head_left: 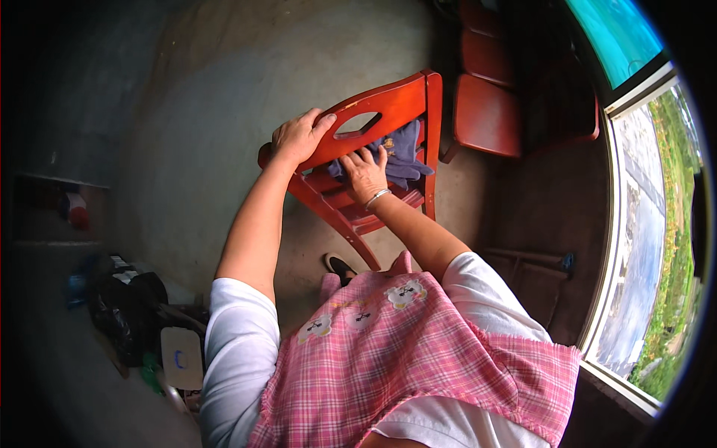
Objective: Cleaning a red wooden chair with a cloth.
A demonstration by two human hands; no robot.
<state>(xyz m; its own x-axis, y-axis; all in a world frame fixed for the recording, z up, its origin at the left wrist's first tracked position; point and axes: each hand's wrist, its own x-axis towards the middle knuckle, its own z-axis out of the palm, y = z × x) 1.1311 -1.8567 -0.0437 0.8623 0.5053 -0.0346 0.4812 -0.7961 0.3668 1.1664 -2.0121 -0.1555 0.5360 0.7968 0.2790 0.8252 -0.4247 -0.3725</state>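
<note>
Left hand (297,137) grips the glossy red-brown wooden chair (407,101) back — right hand (365,172) presses a crumpled purple cloth (402,151), palm flat.

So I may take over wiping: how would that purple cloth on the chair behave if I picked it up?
Probably floppy: the purple cloth lies bunched in folds under the right hand. It looks light and should drape, not slide, off the red wooden chair.
</note>
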